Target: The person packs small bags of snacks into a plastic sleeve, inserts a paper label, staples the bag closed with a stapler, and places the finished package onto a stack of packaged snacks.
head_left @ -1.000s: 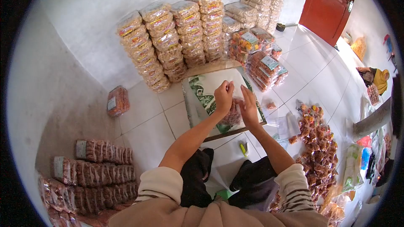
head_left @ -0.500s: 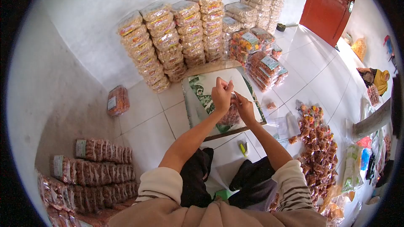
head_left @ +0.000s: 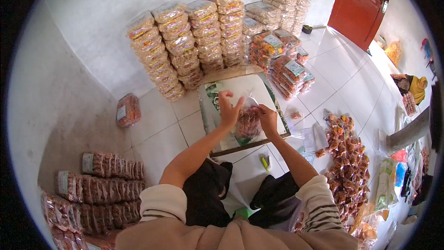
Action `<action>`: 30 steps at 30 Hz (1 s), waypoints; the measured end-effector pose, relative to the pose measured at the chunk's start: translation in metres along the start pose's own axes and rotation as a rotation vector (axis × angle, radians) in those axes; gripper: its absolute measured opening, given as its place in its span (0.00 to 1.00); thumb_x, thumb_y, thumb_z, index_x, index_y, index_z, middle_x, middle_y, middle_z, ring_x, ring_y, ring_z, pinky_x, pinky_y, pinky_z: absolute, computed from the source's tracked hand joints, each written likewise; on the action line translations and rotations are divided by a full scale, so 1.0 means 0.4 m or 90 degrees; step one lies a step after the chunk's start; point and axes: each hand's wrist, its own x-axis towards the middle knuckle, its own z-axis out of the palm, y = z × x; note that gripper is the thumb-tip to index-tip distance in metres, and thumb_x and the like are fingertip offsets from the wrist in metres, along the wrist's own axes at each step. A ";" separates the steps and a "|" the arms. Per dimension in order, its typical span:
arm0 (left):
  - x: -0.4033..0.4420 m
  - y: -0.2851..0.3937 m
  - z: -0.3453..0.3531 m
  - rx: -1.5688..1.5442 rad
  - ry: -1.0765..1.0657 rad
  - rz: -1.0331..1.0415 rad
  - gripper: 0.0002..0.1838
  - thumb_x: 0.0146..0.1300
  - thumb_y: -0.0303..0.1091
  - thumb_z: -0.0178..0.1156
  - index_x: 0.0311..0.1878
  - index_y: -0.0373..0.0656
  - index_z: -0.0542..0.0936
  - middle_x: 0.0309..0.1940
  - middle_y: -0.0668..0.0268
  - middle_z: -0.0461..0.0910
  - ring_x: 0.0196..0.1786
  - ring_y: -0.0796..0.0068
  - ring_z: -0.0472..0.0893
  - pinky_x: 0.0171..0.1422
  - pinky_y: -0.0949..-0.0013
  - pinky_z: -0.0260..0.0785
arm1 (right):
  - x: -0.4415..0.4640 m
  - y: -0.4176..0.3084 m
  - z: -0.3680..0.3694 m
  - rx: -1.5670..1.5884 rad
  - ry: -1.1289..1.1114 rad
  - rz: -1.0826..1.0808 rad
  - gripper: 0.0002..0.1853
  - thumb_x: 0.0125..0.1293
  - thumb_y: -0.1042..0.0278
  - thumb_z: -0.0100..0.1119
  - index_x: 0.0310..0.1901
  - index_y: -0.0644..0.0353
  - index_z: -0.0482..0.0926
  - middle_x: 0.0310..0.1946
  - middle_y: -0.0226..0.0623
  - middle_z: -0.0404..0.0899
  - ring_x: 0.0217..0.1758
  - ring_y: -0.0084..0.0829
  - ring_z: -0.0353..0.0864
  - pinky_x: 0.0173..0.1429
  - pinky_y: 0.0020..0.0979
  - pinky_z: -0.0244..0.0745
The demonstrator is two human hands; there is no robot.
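A clear plastic bag of reddish-brown snacks [head_left: 248,125] lies on the low board-topped table [head_left: 217,144] in front of me. My right hand [head_left: 267,119] pinches the bag's loose plastic near its upper right end. Just left of the bag, my left hand [head_left: 228,111] is raised with thumb and fingers apart, holding nothing. On the floor between my legs and the table lies a green stapler-like tool [head_left: 265,162].
Tall stacks of bagged snacks [head_left: 178,41] line the back wall. More packs [head_left: 113,165] are piled at lower left, with one pack [head_left: 128,110] by the wall. Small filled bags [head_left: 347,162] heap at right near clear plastic sleeves [head_left: 315,138]. A person [head_left: 416,88] sits far right.
My left hand has come off the bag's top, moved left and down, and opened. My right hand stays on the bag's plastic.
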 end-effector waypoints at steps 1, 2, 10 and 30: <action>-0.032 -0.016 -0.013 0.064 -0.061 0.023 0.21 0.51 0.37 0.62 0.39 0.37 0.63 0.36 0.59 0.63 0.41 0.66 0.65 0.47 0.66 0.58 | 0.001 0.004 0.000 -0.002 -0.001 -0.001 0.09 0.55 0.68 0.60 0.36 0.61 0.79 0.23 0.38 0.80 0.24 0.19 0.74 0.31 0.23 0.68; -0.053 -0.017 -0.021 0.129 -0.122 0.047 0.22 0.52 0.37 0.62 0.42 0.36 0.62 0.37 0.58 0.62 0.42 0.65 0.64 0.48 0.66 0.58 | 0.001 0.010 0.001 0.013 0.007 0.002 0.08 0.55 0.68 0.59 0.36 0.61 0.79 0.22 0.38 0.79 0.23 0.18 0.71 0.30 0.23 0.67; -0.097 -0.008 0.039 -0.052 -0.112 -0.015 0.18 0.60 0.39 0.54 0.43 0.35 0.63 0.37 0.56 0.62 0.40 0.64 0.64 0.46 0.66 0.58 | 0.000 0.008 0.012 0.055 0.027 0.010 0.08 0.56 0.69 0.59 0.37 0.61 0.79 0.20 0.35 0.78 0.20 0.17 0.65 0.27 0.23 0.65; -0.006 -0.031 0.043 -0.085 -0.234 -0.009 0.10 0.61 0.34 0.51 0.37 0.37 0.74 0.31 0.63 0.71 0.38 0.68 0.71 0.42 0.69 0.63 | 0.038 0.017 0.019 0.013 0.024 0.037 0.16 0.52 0.63 0.63 0.39 0.64 0.78 0.33 0.45 0.78 0.32 0.32 0.78 0.39 0.29 0.70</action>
